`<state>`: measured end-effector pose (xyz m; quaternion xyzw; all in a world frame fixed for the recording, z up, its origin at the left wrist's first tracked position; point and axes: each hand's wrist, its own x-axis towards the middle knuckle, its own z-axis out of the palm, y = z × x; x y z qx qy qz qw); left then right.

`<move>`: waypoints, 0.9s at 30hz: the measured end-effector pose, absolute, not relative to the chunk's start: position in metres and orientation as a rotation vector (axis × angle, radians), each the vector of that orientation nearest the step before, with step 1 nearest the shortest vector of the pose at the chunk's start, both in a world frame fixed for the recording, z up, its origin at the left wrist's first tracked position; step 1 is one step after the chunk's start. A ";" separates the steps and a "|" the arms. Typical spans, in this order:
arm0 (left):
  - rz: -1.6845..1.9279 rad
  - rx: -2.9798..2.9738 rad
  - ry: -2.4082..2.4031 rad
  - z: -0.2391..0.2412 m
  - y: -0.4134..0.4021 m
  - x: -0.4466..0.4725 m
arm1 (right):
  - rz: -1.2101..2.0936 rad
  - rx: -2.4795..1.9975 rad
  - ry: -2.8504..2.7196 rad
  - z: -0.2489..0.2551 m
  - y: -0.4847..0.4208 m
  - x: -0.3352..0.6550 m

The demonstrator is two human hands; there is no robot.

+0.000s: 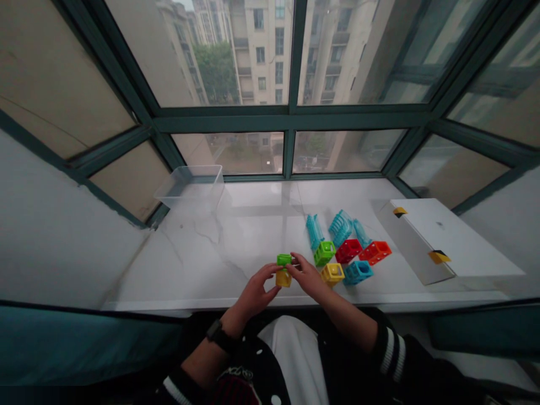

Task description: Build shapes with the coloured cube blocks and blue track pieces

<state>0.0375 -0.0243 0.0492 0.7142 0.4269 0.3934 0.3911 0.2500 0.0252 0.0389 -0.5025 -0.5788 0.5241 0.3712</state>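
Near the front edge of the ledge, my left hand grips a yellow toy block between thumb and fingers. A small green piece sits on top of it. From the other side, my right hand holds the green piece with its fingers. Whether the two pieces are locked together I cannot tell. Just right of my right hand stand a light green block, another yellow block, a blue block, a red block and an orange-red block.
Translucent blue track-like pieces lie behind the blocks. A clear plastic bin stands at the back left of the white marbled ledge. To the right is a white panel-like box with yellow-and-black corners. Green-framed windows rise behind.
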 end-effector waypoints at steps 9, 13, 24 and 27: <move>1.099 1.370 1.054 0.037 -0.017 0.048 | 1.356 -1.192 -1.401 0.059 0.020 0.251; 1.117 1.198 1.027 0.026 -0.011 0.048 | 1.373 -1.182 -1.386 0.059 0.016 0.248; 1.088 1.194 1.352 0.009 -0.006 0.032 | 1.248 -1.159 -1.322 0.071 0.018 0.257; 1.057 1.211 1.447 -0.001 0.000 0.025 | 1.247 -1.140 -1.367 0.073 0.015 0.260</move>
